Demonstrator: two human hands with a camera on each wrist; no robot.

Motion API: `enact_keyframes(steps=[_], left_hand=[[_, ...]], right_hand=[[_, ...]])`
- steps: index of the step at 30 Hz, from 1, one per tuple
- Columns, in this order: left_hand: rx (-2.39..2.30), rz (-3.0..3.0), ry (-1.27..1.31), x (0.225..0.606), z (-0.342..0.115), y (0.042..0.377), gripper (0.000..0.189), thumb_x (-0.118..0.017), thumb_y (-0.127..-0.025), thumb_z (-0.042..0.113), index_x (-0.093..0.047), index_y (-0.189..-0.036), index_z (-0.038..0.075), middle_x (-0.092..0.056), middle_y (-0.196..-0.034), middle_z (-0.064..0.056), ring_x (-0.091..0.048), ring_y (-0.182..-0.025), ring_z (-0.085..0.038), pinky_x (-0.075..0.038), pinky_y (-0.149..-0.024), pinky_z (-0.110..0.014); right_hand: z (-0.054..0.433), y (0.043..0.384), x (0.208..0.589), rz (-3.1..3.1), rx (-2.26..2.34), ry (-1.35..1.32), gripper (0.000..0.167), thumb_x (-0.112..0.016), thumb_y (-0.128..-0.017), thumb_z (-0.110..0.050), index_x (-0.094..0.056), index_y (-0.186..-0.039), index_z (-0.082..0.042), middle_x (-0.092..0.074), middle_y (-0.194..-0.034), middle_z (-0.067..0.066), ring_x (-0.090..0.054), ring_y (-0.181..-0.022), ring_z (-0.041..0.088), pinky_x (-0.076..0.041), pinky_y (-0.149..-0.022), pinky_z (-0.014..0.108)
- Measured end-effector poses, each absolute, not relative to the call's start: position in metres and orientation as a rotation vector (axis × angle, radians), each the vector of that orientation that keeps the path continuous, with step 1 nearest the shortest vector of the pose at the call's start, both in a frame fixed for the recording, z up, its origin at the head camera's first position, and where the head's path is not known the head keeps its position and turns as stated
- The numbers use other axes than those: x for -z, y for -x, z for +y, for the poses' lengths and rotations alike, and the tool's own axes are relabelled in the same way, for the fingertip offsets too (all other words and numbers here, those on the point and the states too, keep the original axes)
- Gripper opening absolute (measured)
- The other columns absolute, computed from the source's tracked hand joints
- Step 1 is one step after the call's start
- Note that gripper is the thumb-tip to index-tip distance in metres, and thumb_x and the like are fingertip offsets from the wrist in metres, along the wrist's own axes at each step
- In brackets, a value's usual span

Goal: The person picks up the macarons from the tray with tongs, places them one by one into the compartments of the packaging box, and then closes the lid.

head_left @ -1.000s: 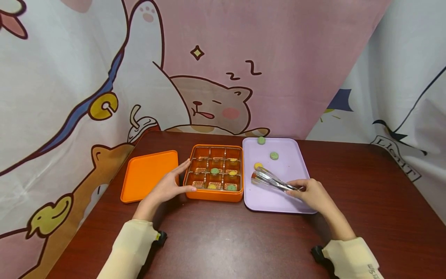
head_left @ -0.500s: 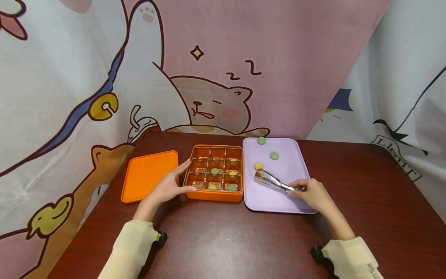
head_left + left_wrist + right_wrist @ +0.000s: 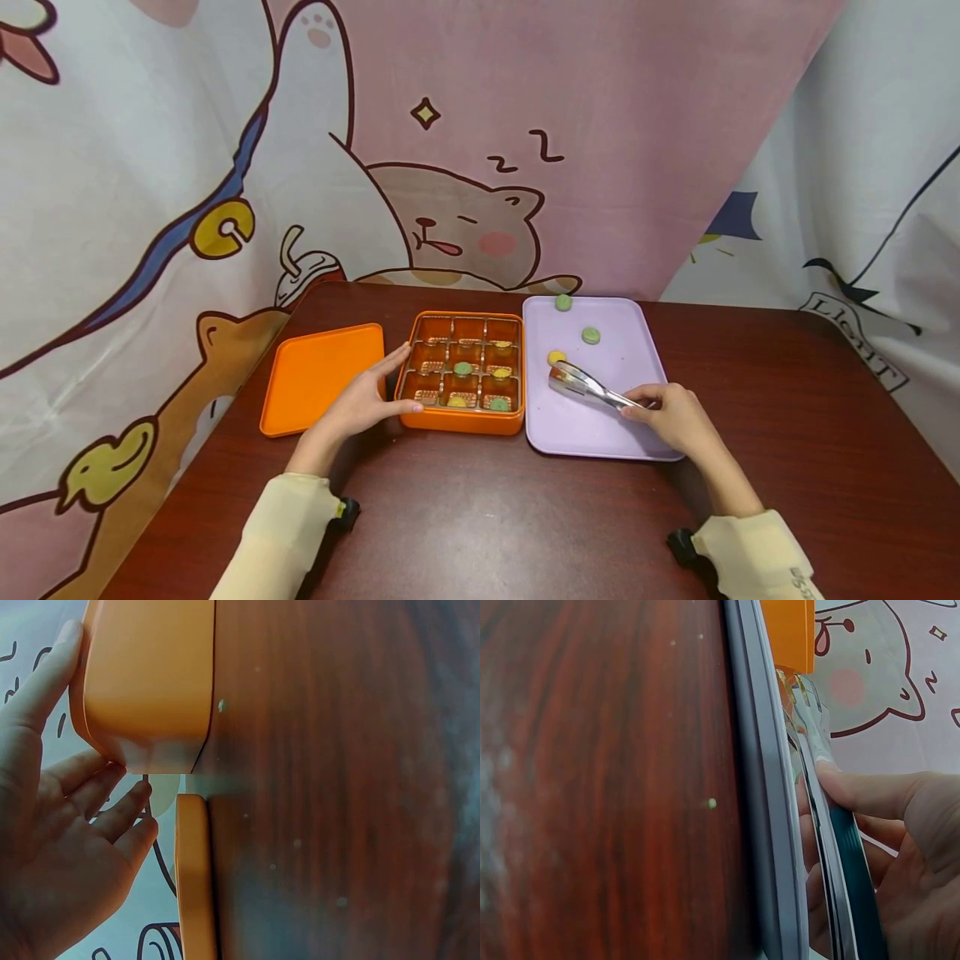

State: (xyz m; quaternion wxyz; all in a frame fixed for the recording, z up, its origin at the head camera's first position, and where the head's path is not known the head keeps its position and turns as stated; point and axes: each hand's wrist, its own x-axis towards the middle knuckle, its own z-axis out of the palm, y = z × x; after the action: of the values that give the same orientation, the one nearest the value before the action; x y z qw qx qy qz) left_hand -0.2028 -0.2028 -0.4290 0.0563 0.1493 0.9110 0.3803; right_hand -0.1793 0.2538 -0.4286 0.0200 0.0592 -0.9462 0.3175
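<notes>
My right hand (image 3: 672, 414) grips metal tongs (image 3: 596, 390) low over the lilac tray (image 3: 581, 435). Their tips lie just below a yellow macaron (image 3: 557, 357), with nothing visible held between them. Two green macarons sit farther back, one mid-tray (image 3: 591, 335) and another at the far rim (image 3: 563, 302). Left of the tray stands an orange box (image 3: 459, 422) with a clear divided insert; several green and yellow macarons (image 3: 462, 368) lie in its compartments. My left hand (image 3: 366, 400) rests spread against the box's left side, thumb at the front corner. The left wrist view shows fingertips (image 3: 69, 634) at the rim.
An orange lid (image 3: 318, 379) lies on the dark wooden table (image 3: 465, 508), left of the box and partly behind my left hand. The tray stands close beside the box's right wall. A cartoon-printed curtain (image 3: 600, 167) hangs behind the table.
The tongs' tips have shifted slightly right and come closer together. My left hand, the box and the macarons stay in place.
</notes>
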Motion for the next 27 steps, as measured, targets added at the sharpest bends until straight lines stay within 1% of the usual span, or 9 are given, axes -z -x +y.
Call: enact_keyframes(steps=[9, 22, 27], left_hand=[[-1.146, 2.768, -0.457, 0.428, -0.202, 0.202, 0.097, -0.081, -0.082, 0.041, -0.028, -0.159, 0.019, -0.021, -0.168, -0.002, -0.025, -0.151, -0.039, -0.027, -0.117, -0.064], [-1.148, 2.763, -0.454, 0.427, -0.202, 0.202, 0.098, -0.081, -0.081, 0.043, -0.027, -0.159, 0.019, -0.021, -0.168, -0.003, -0.024, -0.152, -0.038, -0.027, -0.117, -0.064], [-1.141, 2.769, -0.452, 0.427, -0.202, 0.202, 0.098, -0.081, -0.081, 0.043, -0.027, -0.159, 0.019, -0.022, -0.167, -0.003, -0.024, -0.151, -0.039, -0.027, -0.116, -0.065]], right_hand=[[0.252, 0.180, 0.424, -2.929, -1.011, -0.145, 0.018, -0.079, -0.084, -0.016, -0.079, -0.099, -0.006, -0.069, -0.075, 0.003, -0.048, -0.066, 0.012, -0.035, -0.055, 0.025], [0.251, 0.182, 0.417, -2.899, -1.000, -0.160, 0.021, -0.077, -0.086, -0.020, -0.079, -0.103, -0.007, -0.076, -0.085, 0.008, -0.048, -0.067, 0.013, -0.036, -0.056, 0.024], [0.248, 0.182, 0.413, -2.888, -1.010, -0.159, 0.022, -0.077, -0.087, -0.020, -0.079, -0.104, -0.006, -0.076, -0.083, 0.008, -0.049, -0.068, 0.013, -0.037, -0.056, 0.024]])
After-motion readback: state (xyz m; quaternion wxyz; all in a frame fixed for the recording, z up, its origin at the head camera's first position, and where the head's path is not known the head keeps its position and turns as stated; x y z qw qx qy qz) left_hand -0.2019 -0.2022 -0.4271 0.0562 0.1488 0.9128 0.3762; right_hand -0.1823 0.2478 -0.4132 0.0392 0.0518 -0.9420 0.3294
